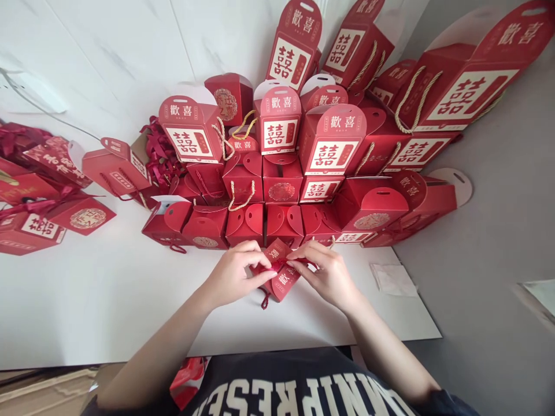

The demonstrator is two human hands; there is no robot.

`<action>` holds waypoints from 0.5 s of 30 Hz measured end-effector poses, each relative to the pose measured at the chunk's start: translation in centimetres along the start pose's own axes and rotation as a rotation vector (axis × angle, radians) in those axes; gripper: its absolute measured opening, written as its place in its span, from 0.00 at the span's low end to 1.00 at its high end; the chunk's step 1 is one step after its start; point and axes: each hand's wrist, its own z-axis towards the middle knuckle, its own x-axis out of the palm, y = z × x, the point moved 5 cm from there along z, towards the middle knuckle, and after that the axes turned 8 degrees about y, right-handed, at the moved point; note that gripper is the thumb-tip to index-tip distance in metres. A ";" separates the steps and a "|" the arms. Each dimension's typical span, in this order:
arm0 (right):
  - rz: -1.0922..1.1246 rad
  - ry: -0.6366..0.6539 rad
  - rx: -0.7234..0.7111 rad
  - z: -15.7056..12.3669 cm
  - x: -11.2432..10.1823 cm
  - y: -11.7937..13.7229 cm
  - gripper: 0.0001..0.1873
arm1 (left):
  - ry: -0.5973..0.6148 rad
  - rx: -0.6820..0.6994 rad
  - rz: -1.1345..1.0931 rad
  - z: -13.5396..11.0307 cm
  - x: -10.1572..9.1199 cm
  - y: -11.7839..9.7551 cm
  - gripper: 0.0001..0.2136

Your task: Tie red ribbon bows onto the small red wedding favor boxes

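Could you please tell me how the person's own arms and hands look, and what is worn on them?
The left hand and right hand are bare, without gloves, and no ring or watch shows. The forearms are bare too. The person wears a dark short sleeve, part of a dark T-shirt with large white block letters.

And here's the outfit: a loose black T-shirt [299, 387] carrying big white block capitals, upside down from this head-worn view, with a short dark sleeve [451, 404] at the shoulder, and a bare left hand [236, 274] and bare right hand [323, 274] out front!
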 end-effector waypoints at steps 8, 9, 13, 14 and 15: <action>-0.108 0.095 -0.108 -2.1 0.8 0.9 0.07 | 0.121 -0.210 0.062 0.8 0.8 1.2 0.25; -0.113 0.124 -0.120 -2.3 0.9 0.9 0.07 | 0.104 -0.219 0.120 1.0 0.7 1.2 0.25; -0.116 0.193 -0.160 -2.5 1.0 0.7 0.06 | 0.074 -0.236 0.232 1.4 0.6 1.4 0.24; -0.117 0.205 -0.165 -2.6 1.0 0.6 0.06 | 0.070 -0.237 0.242 1.5 0.6 1.4 0.24; -0.117 0.215 -0.167 -2.6 1.1 0.5 0.06 | 0.069 -0.235 0.246 1.5 0.7 1.4 0.24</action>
